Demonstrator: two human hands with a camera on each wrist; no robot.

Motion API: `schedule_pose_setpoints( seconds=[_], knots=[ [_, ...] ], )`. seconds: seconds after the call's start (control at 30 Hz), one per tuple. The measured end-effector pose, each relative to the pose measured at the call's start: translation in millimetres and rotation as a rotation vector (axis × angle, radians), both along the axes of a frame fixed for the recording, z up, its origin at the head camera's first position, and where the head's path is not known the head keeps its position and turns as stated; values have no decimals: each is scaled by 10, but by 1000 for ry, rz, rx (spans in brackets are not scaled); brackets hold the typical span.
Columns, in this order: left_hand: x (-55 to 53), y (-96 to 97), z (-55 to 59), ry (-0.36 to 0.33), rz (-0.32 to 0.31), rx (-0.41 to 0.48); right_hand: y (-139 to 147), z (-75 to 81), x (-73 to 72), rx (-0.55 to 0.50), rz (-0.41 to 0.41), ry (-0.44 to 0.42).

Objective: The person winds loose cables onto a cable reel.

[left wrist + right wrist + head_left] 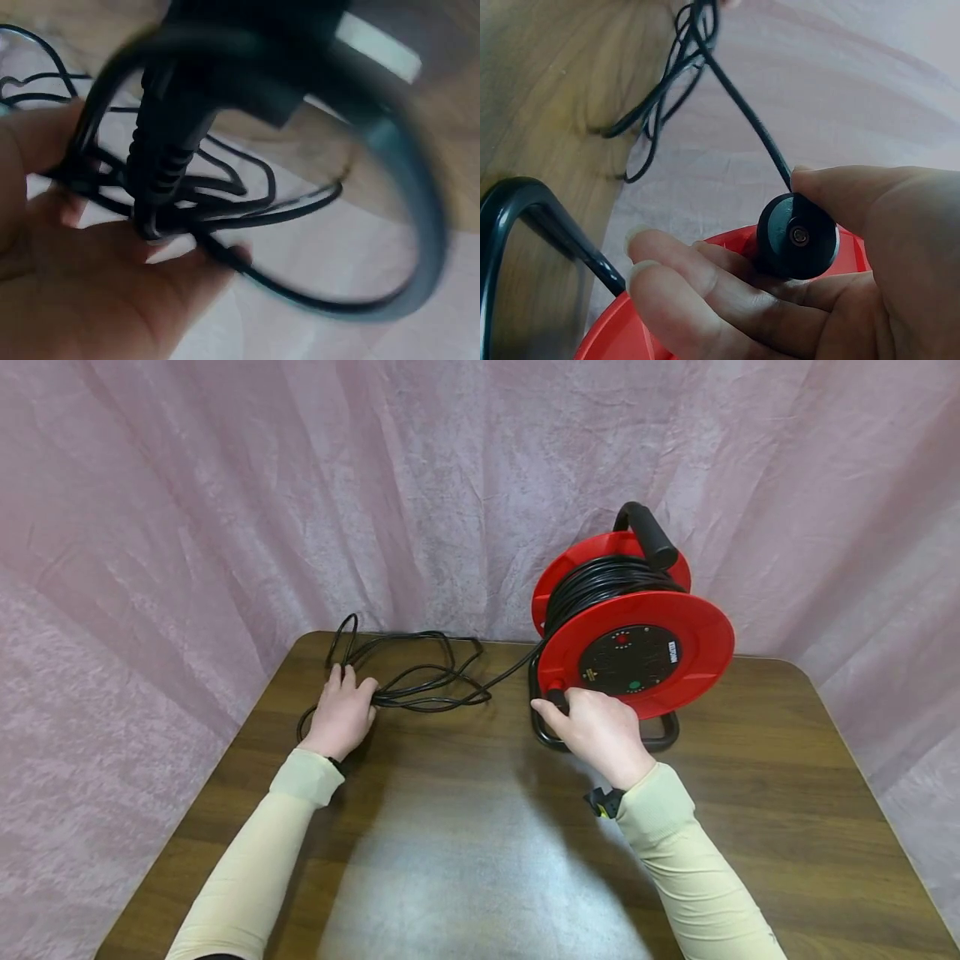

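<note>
On the right stands a cable reel with red flanges (pixel 701 631) and black cable (pixel 600 585) wound between them. My right hand (pixel 600 731) grips its black winding knob (pixel 799 236), thumb on one side and fingers on the other. At the left, my left hand (pixel 341 714) holds a bunch of loose black cable (pixel 225 217), its fingers and thumb around several strands. A black plug end with a ribbed neck (pixel 161 161) shows close to the left palm in the left wrist view. One strand runs from the bunch to the reel.
The reel rests on a black tubular stand (pixel 667 735) with a black carrying handle (pixel 648 535) on top. Underneath is a brown wooden table (pixel 787 793). A pink curtain (pixel 450 485) hangs behind the table.
</note>
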State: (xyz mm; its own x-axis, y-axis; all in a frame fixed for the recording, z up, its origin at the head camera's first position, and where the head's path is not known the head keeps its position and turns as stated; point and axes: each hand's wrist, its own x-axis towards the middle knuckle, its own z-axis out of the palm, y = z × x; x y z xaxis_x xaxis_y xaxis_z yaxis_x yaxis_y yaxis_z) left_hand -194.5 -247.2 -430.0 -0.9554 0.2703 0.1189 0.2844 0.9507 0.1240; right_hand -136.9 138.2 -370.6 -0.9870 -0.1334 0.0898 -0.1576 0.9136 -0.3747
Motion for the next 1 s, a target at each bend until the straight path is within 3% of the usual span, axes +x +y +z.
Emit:
schedule_pose_setpoints(
  seconds=[0.13, 0.33, 0.47, 0.57, 0.7, 0.77, 0.9, 1.0],
  knots=[
    [5, -72, 103, 29, 29, 102, 0, 7, 4, 3, 3, 1],
    [45, -100, 331, 9, 88, 329, 11, 9, 14, -9, 6, -6],
    [59, -88, 511, -38, 113, 473, 19, 14, 18, -17, 7, -6],
    [55, -65, 608, -87, 94, 589, 20, 18, 17, -19, 8, -10],
    [25, -3, 658, -219, 40, 793, 21, 18, 18, -22, 10, -19],
    [3, 22, 631, -341, 36, 932, 22, 14, 19, -24, 13, -21],
    [-67, 8, 447, -580, 92, 1162, 18, 2, 15, -25, 11, -11],
    [-116, -56, 225, -701, 160, 1236, 15, -2, 14, -23, 12, -9]
  ],
)
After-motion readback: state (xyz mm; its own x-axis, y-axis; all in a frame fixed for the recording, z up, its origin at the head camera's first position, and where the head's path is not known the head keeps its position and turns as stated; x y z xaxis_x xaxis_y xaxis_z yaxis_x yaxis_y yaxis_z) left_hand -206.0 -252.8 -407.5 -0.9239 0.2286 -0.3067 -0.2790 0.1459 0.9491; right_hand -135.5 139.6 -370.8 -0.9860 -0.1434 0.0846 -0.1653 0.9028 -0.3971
